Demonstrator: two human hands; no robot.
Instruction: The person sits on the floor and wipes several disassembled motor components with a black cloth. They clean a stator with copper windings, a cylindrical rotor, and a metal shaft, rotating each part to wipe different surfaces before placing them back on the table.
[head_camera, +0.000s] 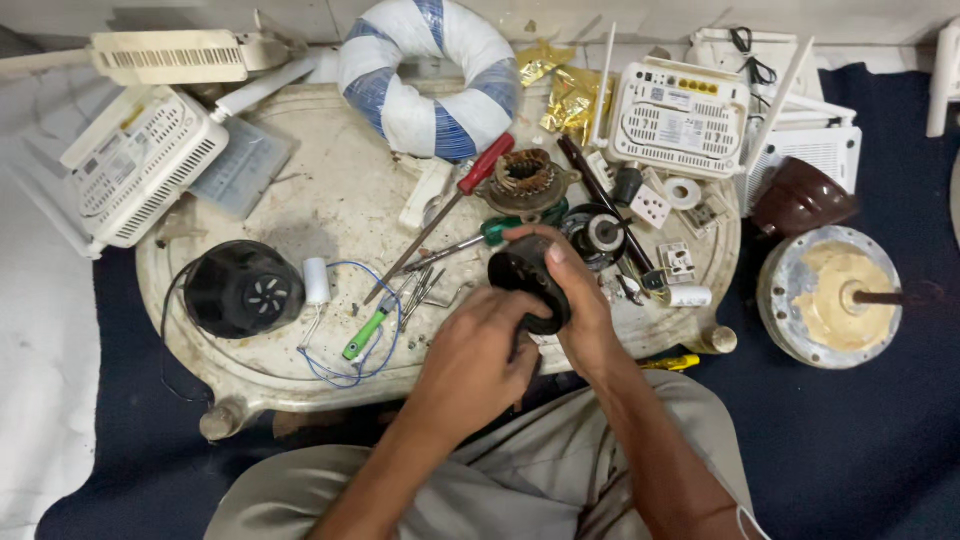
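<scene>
Worn oval tray (300, 215) on dark floor | black round motor part (525, 285) at tray's near edge | right hand (570, 300) grasping its far side | left hand (475, 350) gripping near side, equally close.

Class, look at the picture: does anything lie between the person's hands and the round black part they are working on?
Nothing visible does. Both the left hand and right hand already grip the round black plastic part directly.
</scene>
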